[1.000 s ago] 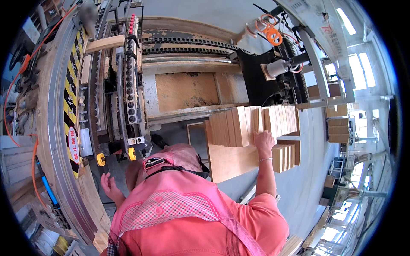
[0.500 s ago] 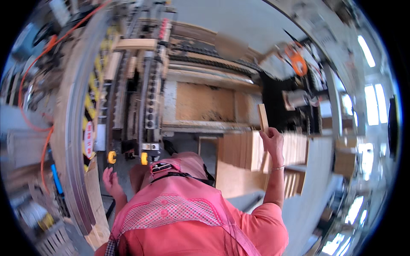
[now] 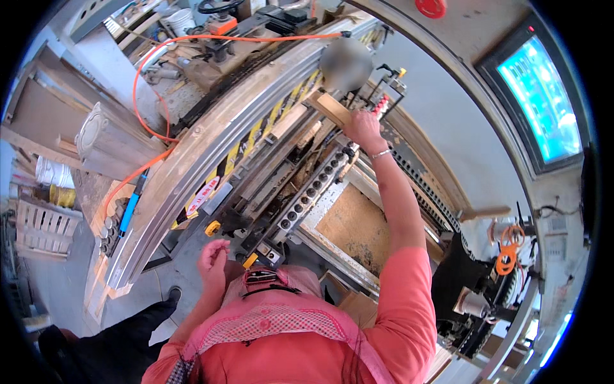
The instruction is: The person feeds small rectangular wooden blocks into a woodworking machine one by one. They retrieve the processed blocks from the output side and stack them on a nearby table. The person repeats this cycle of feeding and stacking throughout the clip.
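Note:
My right hand (image 3: 364, 130) reaches far forward over the machine, its fingers closed on the end of a short, pale wooden strip (image 3: 334, 109). The strip lies slanted at the far end of the machine's rails, and whether it rests on them is unclear. Below it runs a metal bar with a row of round black holes (image 3: 311, 192). My left hand (image 3: 213, 258) hovers low in front of my body, fingers loosely bent and apart, with nothing visible in them. Nearest to it are a yellow knob (image 3: 212, 228) and a second yellow knob (image 3: 250, 260) on the rail ends.
A long metal guide beam (image 3: 236, 125) with yellow-black striping curves along the left. An orange hose (image 3: 211, 38) runs across it. A lit screen (image 3: 540, 96) and a red button (image 3: 431, 6) are at upper right. Another person's dark-clothed leg (image 3: 121, 326) shows at lower left.
The view has swung left. My right hand has carried the wooden strip from beside the stacked boards to the far end of the rails. My left hand has drawn closer to my body.

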{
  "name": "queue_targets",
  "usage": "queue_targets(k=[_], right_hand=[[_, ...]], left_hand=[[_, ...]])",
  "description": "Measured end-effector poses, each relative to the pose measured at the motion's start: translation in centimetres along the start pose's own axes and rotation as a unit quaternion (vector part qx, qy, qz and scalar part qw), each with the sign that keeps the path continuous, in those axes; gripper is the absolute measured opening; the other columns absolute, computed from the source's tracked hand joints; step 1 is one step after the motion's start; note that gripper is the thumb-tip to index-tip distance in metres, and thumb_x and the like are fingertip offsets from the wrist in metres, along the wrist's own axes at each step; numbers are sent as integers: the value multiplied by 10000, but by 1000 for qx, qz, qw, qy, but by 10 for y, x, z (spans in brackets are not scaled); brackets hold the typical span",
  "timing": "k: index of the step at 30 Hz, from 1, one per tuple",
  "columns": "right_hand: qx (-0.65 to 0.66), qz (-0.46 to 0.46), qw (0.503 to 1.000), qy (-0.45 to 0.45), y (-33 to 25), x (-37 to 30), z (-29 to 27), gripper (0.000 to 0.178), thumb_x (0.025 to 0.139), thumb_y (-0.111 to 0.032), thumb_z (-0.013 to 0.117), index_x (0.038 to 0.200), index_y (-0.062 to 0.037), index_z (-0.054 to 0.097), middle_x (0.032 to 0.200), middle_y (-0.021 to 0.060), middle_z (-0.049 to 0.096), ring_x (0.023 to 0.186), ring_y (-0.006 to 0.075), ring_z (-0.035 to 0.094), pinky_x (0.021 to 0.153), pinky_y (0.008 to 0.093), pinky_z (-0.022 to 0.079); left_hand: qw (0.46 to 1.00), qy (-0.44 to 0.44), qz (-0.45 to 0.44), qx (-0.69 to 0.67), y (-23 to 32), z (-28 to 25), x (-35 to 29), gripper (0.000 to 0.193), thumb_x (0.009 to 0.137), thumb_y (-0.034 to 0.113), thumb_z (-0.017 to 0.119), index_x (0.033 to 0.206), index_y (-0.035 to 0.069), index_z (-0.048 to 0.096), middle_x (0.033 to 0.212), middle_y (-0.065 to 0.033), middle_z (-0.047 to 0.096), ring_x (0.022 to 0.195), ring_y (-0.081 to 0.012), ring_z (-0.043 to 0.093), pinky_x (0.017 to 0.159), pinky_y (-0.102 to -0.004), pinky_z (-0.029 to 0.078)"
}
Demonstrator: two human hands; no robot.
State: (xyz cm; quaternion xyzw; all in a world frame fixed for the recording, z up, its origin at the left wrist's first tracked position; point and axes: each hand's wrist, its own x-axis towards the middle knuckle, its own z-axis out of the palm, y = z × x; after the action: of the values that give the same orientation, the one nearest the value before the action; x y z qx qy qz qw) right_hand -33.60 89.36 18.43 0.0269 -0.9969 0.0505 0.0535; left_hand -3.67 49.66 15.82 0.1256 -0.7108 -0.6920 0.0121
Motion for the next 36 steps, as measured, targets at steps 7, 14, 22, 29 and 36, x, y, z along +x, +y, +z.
queue_targets(k=[7,14,22,29,36], right_hand=[[-28,16,996,-79,-11,43,17,283,662,-224,634,869,-33,660,829,179,646,786,307,639,700,367,524],[32,17,989,-141,-19,-38,-53,361,609,-268,741,888,-50,668,761,137,657,689,232,646,661,330,523],[327,-46,867,-374,-67,-172,-83,416,611,-213,767,964,-32,643,745,46,637,676,132,596,599,238,478],[109,-6,987,-116,-23,-81,-61,403,583,-236,777,888,-5,650,791,122,656,667,221,625,679,326,507],[-55,44,997,-41,-11,24,25,341,625,-308,711,824,-38,649,807,153,650,805,307,622,715,381,503]], left_hand=[[999,-23,-40,-20,17,29,13,206,848,-14,501,1045,20,547,996,-45,602,887,-106,554,748,-232,440],[956,-216,-80,-181,11,110,67,410,842,10,552,1236,19,438,1189,-83,522,992,-141,539,765,-260,455],[903,-338,-85,-251,3,172,53,350,855,120,584,1173,76,445,1090,-71,561,1014,-150,536,809,-288,455],[948,-236,1,-211,-12,125,49,221,875,44,468,1088,18,417,999,-100,546,879,-151,560,784,-303,456],[973,-212,41,-85,-24,102,47,184,893,93,411,1040,-10,449,878,-82,572,683,-103,530,640,-262,459]])
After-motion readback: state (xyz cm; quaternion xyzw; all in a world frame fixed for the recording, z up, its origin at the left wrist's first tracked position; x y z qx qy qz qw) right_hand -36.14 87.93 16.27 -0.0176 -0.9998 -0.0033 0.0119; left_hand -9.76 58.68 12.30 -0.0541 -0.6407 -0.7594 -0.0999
